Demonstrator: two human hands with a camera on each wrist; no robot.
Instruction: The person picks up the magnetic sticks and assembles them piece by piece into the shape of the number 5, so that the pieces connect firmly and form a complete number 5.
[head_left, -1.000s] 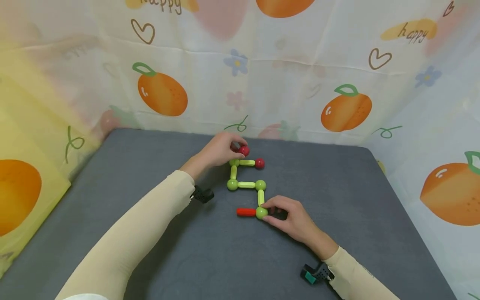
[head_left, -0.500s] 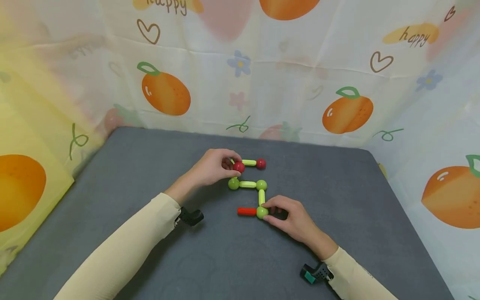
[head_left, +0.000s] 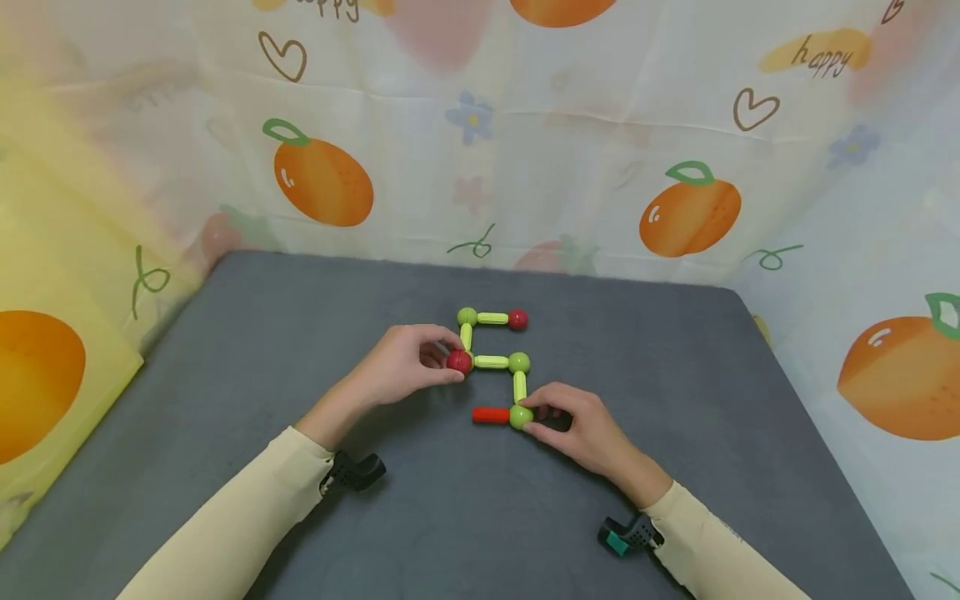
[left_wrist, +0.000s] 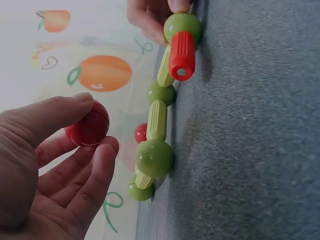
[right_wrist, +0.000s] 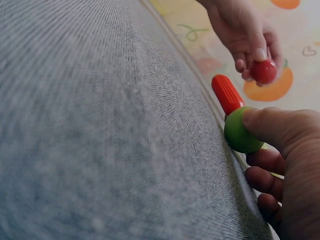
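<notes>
A red ball [left_wrist: 91, 125] is pinched between the thumb and fingers of my left hand [head_left: 401, 362], raised off the table. In the head view it overlaps the green ball at the chain's left bend. The chain lies on the table in a zigzag: green balls [head_left: 519, 362] joined by yellow-green ribbed rods [head_left: 492, 362]. Its far right end is another red ball [head_left: 517, 319]. My right hand [head_left: 588, 429] pinches the near green ball [right_wrist: 242, 131] between thumb and fingers. From that ball a red rod [head_left: 491, 415] points left, its free end showing a round hole [left_wrist: 181, 72].
The grey cloth-covered table [head_left: 675, 367] spreads around the chain. Behind it hangs a white curtain [head_left: 555, 192] printed with oranges, and yellow fabric [head_left: 60, 258] lines the left side. Each wrist bears a black strap mount [head_left: 633, 533].
My left hand has brought the red ball toward me and slightly left, from the chain's far green corner down to its left bend. The right hand keeps its grip on the near green ball.
</notes>
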